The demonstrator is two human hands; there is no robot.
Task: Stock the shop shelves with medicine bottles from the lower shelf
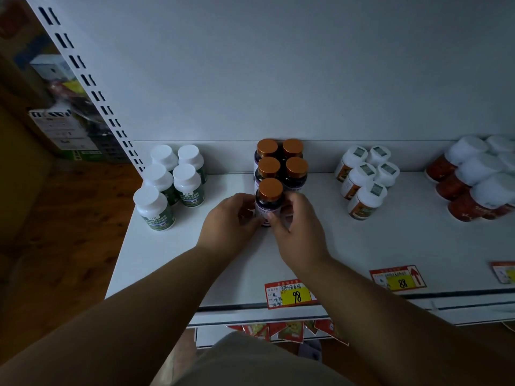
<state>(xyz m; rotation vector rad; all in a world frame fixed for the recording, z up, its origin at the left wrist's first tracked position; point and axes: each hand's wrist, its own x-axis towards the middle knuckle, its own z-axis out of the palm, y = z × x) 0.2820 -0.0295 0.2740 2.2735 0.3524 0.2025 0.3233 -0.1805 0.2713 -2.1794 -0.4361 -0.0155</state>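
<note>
A shop: price tags [289, 294] edge the shelf [172, 254].

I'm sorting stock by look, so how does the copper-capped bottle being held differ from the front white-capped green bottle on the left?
The held bottle has a copper-coloured cap and a dark body; the green bottle has a white cap and a green label. The held bottle is gripped by the left hand and right hand; the green bottle stands untouched. Both stand upright at the front of their groups on the shelf.
</note>
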